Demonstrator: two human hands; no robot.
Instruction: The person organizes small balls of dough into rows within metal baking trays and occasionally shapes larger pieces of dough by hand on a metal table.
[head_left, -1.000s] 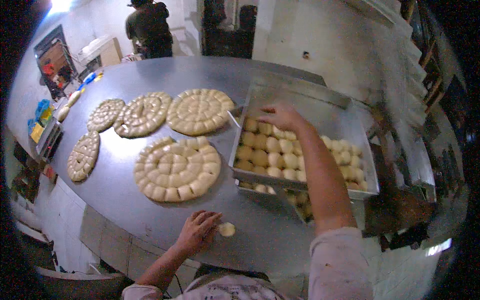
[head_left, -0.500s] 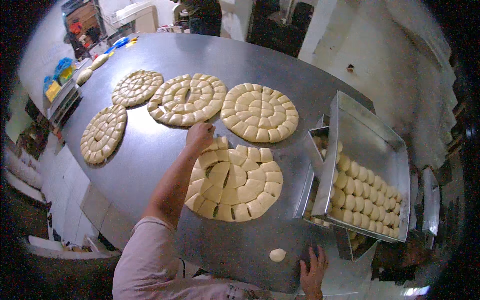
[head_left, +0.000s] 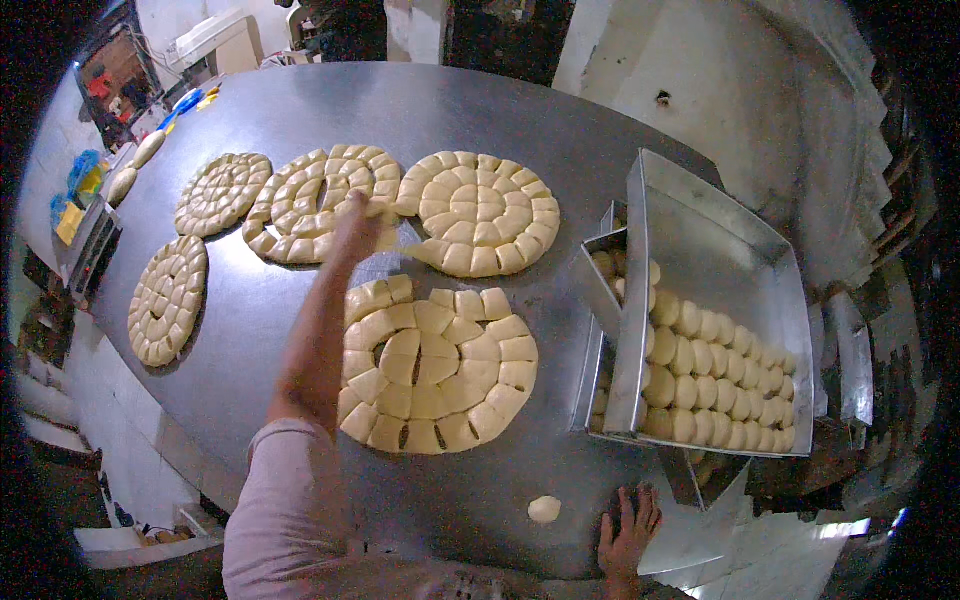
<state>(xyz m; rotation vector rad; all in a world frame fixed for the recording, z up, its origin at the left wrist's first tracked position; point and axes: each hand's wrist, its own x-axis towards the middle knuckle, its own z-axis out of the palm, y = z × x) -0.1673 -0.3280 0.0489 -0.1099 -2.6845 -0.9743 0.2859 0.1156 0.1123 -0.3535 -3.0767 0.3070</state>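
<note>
My left hand (head_left: 362,226) reaches far over the metal table, at the near right edge of a round slab of cut dough (head_left: 322,190). It is smeared by motion, so its fingers and anything in them cannot be made out. Just right of it lies another round slab (head_left: 482,215), scored in rings of pieces. Below my forearm a larger cut slab (head_left: 440,400) has gaps between several pieces and an uneven far edge. At the near table edge my right hand (head_left: 628,530) rests with its fingers apart, holding nothing, close to a small lump of dough (head_left: 544,510).
Two more cut dough rounds (head_left: 222,193) (head_left: 168,300) lie at the left. On the right, a deep metal tray (head_left: 720,210) holding rows of dough balls (head_left: 715,385) stands tilted on other trays. Blue and yellow items (head_left: 182,106) sit at the far left edge.
My left hand has moved farther away and slightly left, from the big slab's far edge to the rounds behind it. My right hand stays at the table edge. The view has shifted a little.
</note>
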